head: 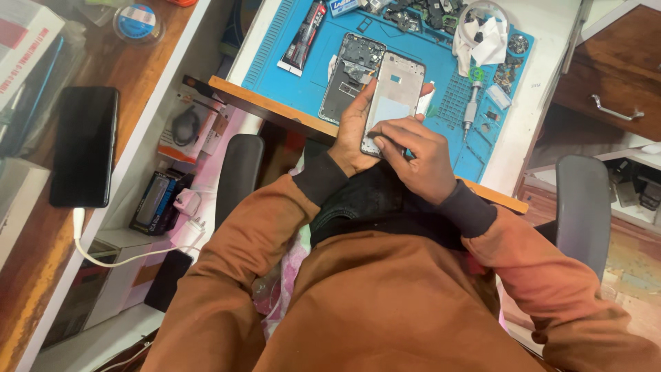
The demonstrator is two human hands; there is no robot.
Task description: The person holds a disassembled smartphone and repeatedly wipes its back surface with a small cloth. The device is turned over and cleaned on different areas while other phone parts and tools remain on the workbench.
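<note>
My left hand [351,134] holds a silver-grey phone frame [396,93] upright from behind, its fingers wrapped around the lower left edge. My right hand [416,155] presses its fingertips on the bottom end of that frame. Both hands hover over my lap at the near edge of a blue repair mat [303,76]. An opened phone body [351,76] with exposed dark parts lies on the mat just left of the held frame.
A small screwdriver [471,107], loose parts and white cloth [482,38] lie on the mat's right. A glue tube [304,38] rests at its left. A black phone [84,145] with a white cable charges on the wooden shelf. Chair armrests [584,207] flank me.
</note>
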